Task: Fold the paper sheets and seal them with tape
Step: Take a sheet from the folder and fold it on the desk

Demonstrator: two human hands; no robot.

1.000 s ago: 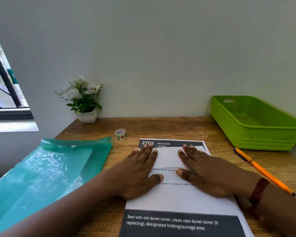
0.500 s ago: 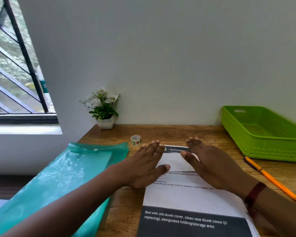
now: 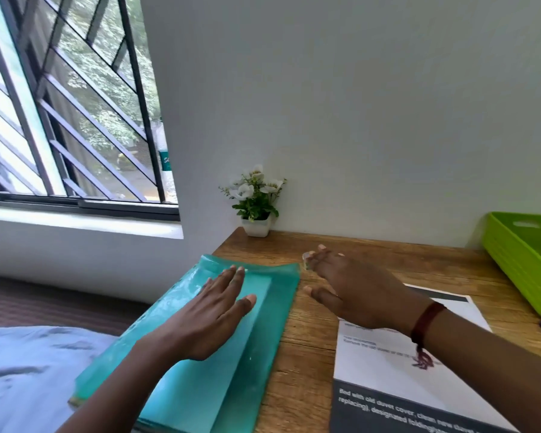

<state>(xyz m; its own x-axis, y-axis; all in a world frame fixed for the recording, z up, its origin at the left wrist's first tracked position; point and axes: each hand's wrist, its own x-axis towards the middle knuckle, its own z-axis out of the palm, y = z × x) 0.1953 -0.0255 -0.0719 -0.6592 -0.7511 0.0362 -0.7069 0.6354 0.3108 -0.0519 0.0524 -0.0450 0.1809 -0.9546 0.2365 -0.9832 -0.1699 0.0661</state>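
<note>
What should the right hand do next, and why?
Probably curl the right hand round the small tape roll. Its fingers are spread and open right at the roll, which peeks out by the fingertips, and the paper sheet shows no tape. The left hand is flat over the teal folder, holding nothing.

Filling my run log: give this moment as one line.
left hand: open, over teal plastic folder | right hand: open, reaching for small tape roll | white printed paper sheet: lying on wooden table
</note>
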